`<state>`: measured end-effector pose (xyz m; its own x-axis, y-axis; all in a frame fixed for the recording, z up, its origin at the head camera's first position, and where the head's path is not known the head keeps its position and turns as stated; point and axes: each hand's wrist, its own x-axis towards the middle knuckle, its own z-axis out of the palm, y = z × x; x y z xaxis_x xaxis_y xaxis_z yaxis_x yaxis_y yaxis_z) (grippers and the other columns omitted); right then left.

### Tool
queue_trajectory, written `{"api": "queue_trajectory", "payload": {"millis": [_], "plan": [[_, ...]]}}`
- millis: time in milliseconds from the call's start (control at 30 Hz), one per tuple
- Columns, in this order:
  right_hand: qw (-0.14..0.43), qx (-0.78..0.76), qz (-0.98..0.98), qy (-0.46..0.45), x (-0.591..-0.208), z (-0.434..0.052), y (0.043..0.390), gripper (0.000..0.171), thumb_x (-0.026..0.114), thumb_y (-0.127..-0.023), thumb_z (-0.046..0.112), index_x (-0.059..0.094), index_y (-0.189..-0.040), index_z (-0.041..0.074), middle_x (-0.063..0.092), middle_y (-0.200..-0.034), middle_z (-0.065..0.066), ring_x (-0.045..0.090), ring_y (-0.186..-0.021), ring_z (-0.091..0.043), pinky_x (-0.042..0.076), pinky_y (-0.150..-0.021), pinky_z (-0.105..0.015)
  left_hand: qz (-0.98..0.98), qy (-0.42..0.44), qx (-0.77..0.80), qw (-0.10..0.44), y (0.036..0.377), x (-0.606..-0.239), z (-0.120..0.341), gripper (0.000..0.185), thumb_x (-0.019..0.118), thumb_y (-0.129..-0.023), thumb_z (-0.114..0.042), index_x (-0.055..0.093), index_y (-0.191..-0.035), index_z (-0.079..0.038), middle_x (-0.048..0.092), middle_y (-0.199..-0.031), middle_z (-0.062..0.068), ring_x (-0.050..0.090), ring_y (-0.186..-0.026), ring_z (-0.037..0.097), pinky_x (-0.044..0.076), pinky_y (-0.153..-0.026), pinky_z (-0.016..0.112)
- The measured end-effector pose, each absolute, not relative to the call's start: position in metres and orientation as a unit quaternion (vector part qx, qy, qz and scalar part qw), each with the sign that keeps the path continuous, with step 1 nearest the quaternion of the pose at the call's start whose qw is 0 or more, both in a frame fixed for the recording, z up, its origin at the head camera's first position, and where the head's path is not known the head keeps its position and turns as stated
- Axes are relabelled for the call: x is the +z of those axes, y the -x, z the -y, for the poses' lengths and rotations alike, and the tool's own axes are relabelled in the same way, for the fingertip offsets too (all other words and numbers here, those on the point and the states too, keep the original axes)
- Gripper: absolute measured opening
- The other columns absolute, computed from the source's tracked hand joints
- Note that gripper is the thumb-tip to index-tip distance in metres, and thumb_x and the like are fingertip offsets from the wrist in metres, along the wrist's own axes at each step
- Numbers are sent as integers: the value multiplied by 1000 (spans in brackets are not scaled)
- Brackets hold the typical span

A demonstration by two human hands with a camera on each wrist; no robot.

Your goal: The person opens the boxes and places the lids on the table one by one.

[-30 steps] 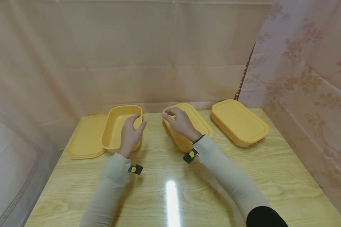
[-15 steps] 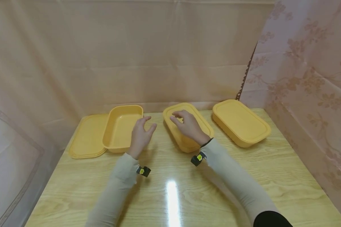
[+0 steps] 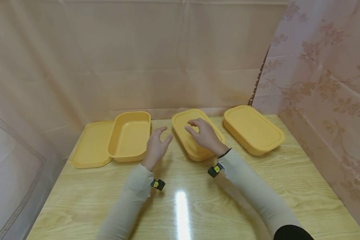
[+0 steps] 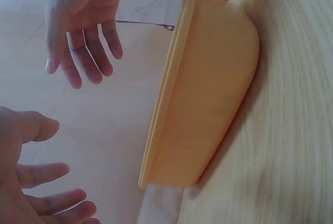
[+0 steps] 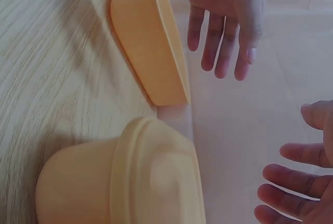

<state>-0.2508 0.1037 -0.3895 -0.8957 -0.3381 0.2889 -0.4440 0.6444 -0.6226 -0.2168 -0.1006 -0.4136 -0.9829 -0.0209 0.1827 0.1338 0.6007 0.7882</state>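
Three yellow rectangular containers stand in a row at the table's far side. The left one is open and has no lid. My left hand hovers in the gap to its right, fingers loosely spread, holding nothing. The middle container has its lid on. My right hand hangs just above that lid, fingers relaxed and apart from it. In the left wrist view both hands, the left and the right, show bare fingers beside the middle container. The right wrist view shows the lidded container and the open one.
A flat yellow lid lies left of the open container, partly under it. A third, lidded container stands at the far right. Pink curtains close in the wooden table at the back and on both sides.
My left hand has come off the open container's rim and moved right into the gap. My right hand has drifted a little right and nearer over the middle lid.
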Motion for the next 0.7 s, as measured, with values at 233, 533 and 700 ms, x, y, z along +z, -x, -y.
{"api": "queue_trajectory", "payload": {"millis": [233,533,700], "plan": [[82,320,917,-222,-395,-110,248,43,55,-99,34,62,-124,0,64,-122,-18,59,-113,-33,49,-97,-47,894,35,-441,75,214,-421,92,50,60,-95,-31,54,-135,-2,54,-137,22,51,-126,38,43,-106,52],[110,249,939,-209,-402,-120,244,44,57,-98,35,62,-124,0,63,-121,-18,57,-112,-34,50,-93,-47,888,36,-456,55,215,-430,80,54,61,-95,-29,49,-139,0,53,-137,23,52,-124,39,45,-101,54],[122,218,946,-205,-409,-127,244,44,58,-97,36,63,-123,0,64,-119,-19,58,-109,-35,51,-90,-47,886,25,-463,30,214,-438,76,58,60,-95,-31,44,-143,-1,50,-140,22,51,-126,38,46,-101,54]]}}
